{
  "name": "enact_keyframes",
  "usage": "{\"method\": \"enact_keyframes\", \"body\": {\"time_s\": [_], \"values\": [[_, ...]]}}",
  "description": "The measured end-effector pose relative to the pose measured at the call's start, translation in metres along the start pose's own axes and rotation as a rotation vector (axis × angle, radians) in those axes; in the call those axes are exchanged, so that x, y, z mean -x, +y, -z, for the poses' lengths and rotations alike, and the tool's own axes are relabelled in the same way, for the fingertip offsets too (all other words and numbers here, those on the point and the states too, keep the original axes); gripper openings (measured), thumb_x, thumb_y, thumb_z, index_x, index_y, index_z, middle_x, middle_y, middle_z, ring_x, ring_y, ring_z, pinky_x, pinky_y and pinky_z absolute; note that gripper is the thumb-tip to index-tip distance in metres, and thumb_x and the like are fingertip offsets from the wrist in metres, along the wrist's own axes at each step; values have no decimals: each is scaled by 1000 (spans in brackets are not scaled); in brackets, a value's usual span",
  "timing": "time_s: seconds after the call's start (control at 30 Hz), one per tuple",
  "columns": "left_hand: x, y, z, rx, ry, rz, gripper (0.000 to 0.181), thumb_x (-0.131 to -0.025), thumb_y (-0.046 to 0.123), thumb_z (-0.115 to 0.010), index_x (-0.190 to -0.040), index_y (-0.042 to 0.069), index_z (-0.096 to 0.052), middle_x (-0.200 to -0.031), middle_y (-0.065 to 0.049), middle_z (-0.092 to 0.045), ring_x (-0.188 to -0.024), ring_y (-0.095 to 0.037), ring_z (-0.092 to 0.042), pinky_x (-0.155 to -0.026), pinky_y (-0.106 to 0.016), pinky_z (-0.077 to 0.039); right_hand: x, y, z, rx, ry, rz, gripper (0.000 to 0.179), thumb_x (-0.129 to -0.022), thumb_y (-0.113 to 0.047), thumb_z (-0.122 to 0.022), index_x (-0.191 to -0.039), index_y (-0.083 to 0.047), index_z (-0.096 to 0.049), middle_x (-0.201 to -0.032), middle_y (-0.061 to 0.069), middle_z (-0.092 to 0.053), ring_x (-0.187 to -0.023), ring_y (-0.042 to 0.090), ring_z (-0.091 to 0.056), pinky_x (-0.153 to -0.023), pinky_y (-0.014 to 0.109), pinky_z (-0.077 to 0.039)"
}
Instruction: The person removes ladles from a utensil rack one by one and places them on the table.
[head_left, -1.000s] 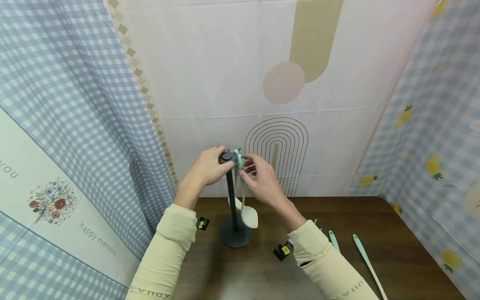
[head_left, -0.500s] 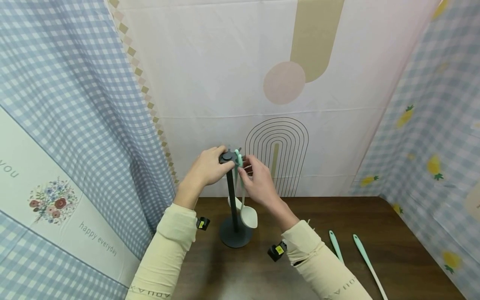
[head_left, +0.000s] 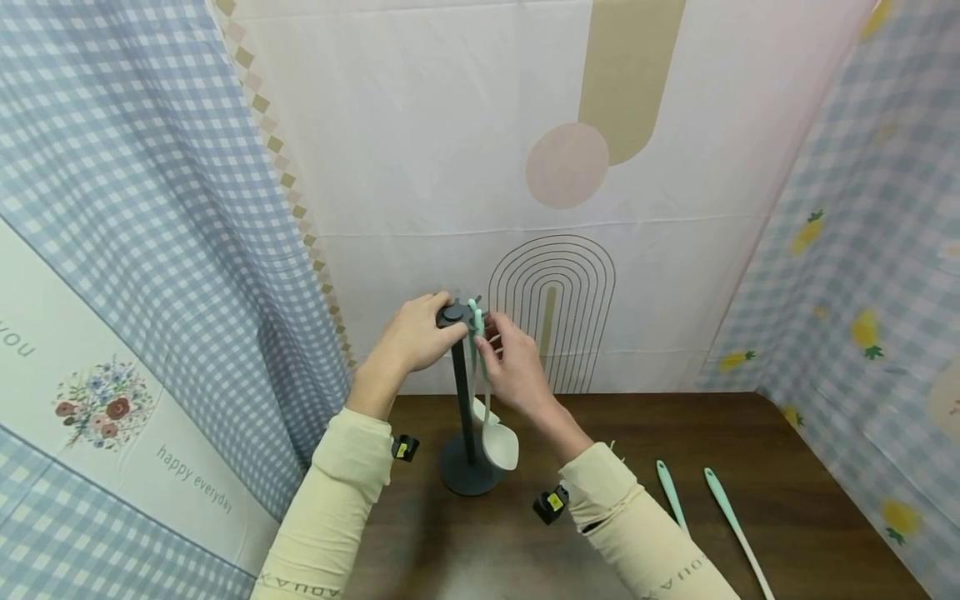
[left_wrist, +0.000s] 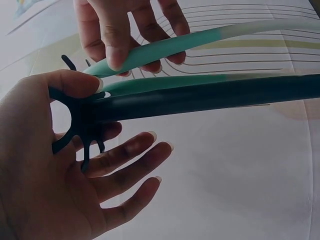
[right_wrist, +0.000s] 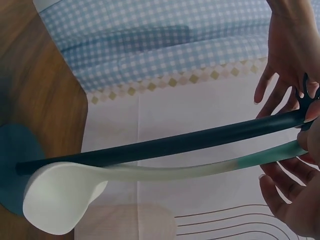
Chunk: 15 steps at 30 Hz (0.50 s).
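Note:
A dark utensil stand (head_left: 462,387) with a round base and hooks at the top stands upright on the table. My left hand (head_left: 420,335) holds its top, the thumb across the hook ring (left_wrist: 77,117) and the other fingers spread beyond. My right hand (head_left: 517,367) pinches the green upper handle of a ladle (head_left: 501,447) between thumb and fingers, close to the hooks. The ladle's pale bowl (right_wrist: 62,197) hangs down beside the pole near the base. Behind it hangs a second green-handled utensil (left_wrist: 165,84), its pale head (head_left: 483,410) mostly hidden by the ladle.
Two more utensils with green handles, one shorter in view (head_left: 672,496) and one longer (head_left: 738,529), lie on the brown wooden table (head_left: 622,425) at the right. My right sleeve partly covers the nearer one. Printed curtains (head_left: 420,167) enclose the back and sides.
The ladle's bowl has dropped slightly, and the head of the utensil behind it has swung right. My right hand has shifted a little left and down along the handle. The left hand stays put.

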<state>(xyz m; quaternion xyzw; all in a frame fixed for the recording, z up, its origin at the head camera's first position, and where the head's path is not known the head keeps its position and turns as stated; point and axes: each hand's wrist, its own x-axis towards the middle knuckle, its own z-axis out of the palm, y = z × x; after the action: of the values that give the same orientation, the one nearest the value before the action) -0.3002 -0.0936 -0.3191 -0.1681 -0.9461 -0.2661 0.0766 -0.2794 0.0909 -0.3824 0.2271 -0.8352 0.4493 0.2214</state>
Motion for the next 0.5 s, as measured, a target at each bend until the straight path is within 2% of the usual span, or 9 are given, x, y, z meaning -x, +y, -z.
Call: {"method": "enact_keyframes", "body": {"time_s": [0.2,0.5], "values": [[1,-1,-1,-4,5,13,56,-94,45,-55,-141,16,-60,-127,-9,-63,-97,-28,-59,-78,-42,-49,1,1,-5,4,17,18,15,-108,-12,-61,-121,-5,-60,-106,9,-66,-92,23,-70,-82,36,-60],[1,0,-1,12,3,17,57,-94,45,-56,-143,15,-60,-130,-9,-63,-100,-29,-59,-81,-43,-50,1,-1,-1,25,20,21,16,-107,-11,-63,-121,-4,-61,-105,10,-67,-92,22,-68,-80,36,-59]]}}
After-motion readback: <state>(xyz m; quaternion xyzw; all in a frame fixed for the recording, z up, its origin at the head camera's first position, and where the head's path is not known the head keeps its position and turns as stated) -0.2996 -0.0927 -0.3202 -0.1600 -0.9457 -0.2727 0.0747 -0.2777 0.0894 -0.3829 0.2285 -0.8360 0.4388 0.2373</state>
